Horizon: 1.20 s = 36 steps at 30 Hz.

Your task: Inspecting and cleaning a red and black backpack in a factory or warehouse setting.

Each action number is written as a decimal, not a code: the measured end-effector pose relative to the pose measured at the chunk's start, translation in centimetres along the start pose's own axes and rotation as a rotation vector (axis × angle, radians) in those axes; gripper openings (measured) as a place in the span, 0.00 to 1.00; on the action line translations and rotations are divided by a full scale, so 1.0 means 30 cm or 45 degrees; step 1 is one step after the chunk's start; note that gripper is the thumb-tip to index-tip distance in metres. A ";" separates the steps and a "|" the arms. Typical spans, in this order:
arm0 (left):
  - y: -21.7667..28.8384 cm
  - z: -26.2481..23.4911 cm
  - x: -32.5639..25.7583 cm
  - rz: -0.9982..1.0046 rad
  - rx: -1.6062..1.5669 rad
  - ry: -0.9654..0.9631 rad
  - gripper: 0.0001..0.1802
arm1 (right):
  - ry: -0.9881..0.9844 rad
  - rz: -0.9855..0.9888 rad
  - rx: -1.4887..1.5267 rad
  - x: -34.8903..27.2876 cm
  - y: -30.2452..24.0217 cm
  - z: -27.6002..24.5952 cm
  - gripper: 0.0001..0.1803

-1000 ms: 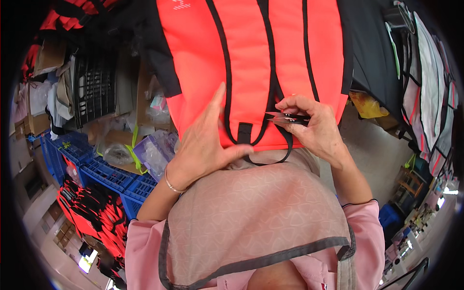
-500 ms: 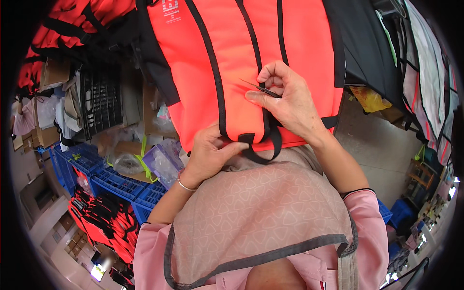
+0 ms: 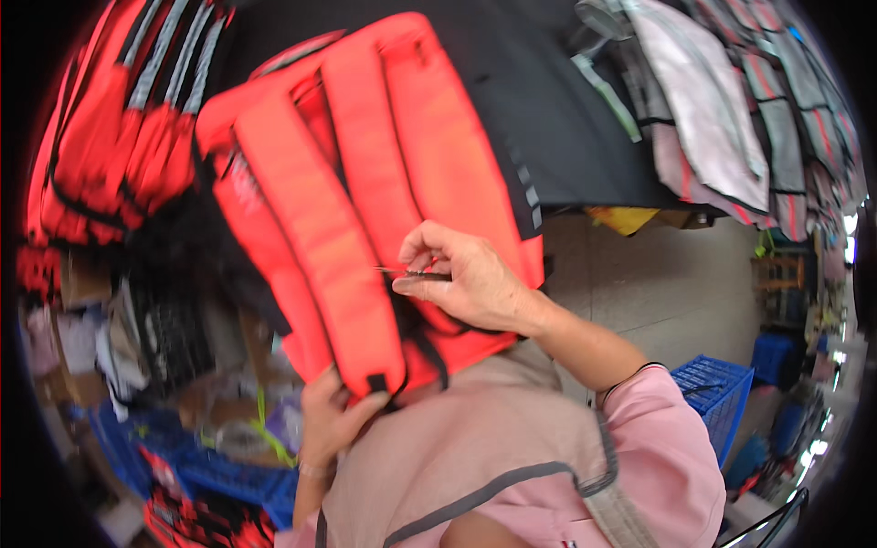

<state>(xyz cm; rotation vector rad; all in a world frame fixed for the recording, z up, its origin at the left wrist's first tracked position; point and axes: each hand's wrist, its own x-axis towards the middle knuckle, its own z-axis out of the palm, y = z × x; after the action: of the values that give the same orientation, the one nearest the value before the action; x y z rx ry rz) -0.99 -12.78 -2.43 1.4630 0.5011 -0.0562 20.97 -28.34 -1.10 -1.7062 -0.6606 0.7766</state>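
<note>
Two fingers of my right hand (image 3: 466,288) are pinching small thread snips (image 3: 416,273), closed on them against the orange backpack (image 3: 365,210) strap. My left hand (image 3: 331,416) is gripping the bag's lower edge at my apron (image 3: 475,438). I'm judging it best to be keeping the strap taut, nipping only loose threads.
</note>
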 end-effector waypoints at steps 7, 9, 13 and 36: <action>0.007 -0.226 -0.072 -0.164 -0.093 0.010 0.35 | 0.848 -0.040 0.104 0.117 0.015 -0.407 0.13; -0.003 -0.236 -0.051 -0.150 -0.115 0.014 0.34 | 1.063 -0.159 -0.335 0.181 0.110 -0.514 0.17; 0.015 -0.311 -0.023 -0.355 0.238 0.038 0.25 | 1.091 -0.115 -0.491 0.274 0.238 -0.653 0.18; 0.287 0.025 0.931 0.788 1.940 0.487 0.46 | 1.295 -0.128 -1.285 0.099 0.182 -0.924 0.11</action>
<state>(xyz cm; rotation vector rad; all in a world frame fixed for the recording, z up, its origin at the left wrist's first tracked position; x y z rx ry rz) 27.13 -5.08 -4.36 3.1061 0.2305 0.4349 44.56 -44.16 -1.59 -2.5782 -0.3869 -0.6694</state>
